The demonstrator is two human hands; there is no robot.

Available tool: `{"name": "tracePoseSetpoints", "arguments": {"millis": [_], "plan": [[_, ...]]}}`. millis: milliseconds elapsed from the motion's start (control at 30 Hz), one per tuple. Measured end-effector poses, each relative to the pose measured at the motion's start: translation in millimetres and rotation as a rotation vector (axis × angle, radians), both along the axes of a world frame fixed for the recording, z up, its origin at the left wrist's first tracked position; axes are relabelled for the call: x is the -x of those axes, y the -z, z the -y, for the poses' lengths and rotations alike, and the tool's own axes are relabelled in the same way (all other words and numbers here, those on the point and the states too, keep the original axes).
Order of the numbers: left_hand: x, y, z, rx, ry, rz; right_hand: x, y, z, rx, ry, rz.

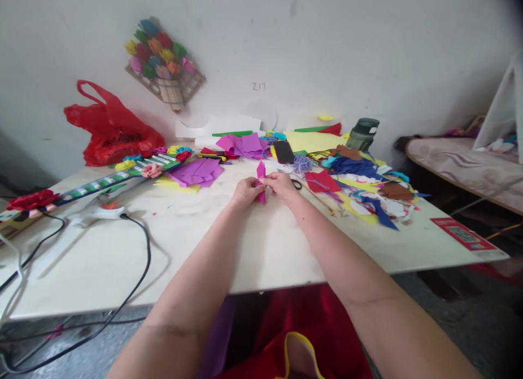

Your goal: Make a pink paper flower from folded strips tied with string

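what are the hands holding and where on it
Both the left hand and the right hand pinch a folded strip of pink paper near its middle and lower part; its top end sticks up free above the fingers.

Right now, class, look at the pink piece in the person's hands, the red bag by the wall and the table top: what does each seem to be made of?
Pink piece: likely thin matte paper; it holds sharp folds between the left hand and right hand.
Red bag: thin plastic, glossy and crumpled.
Table top: smooth white board, perhaps laminate; material uncertain.
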State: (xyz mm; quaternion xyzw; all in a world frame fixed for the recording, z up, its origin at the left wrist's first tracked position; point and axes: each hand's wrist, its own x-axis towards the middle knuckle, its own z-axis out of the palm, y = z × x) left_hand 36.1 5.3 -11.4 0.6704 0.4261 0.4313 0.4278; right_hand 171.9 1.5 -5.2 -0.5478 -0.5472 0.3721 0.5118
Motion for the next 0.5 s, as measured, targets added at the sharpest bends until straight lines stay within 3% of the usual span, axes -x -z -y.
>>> {"name": "tracePoseSetpoints", "arguments": {"millis": [167,300,367,500], "plan": [[0.7,0.6,-4.1,-0.12,-0.189,-0.142,2.6,-0.9,1.0,0.008,0.036,0.102],[-0.6,-2.5,-1.8,-0.155,-0.232,-0.211,3.6,-3.1,3.6,0.011,0.045,0.132],[-0.6,-3.6,-0.8,-0.109,-0.215,-0.146,4.0,-3.5,4.3,-0.016,0.011,0.113],[2.5,-6.1,0.4,0.103,-0.128,0.175,4.4,-4.2,4.7,-0.082,-0.071,0.063]]}}
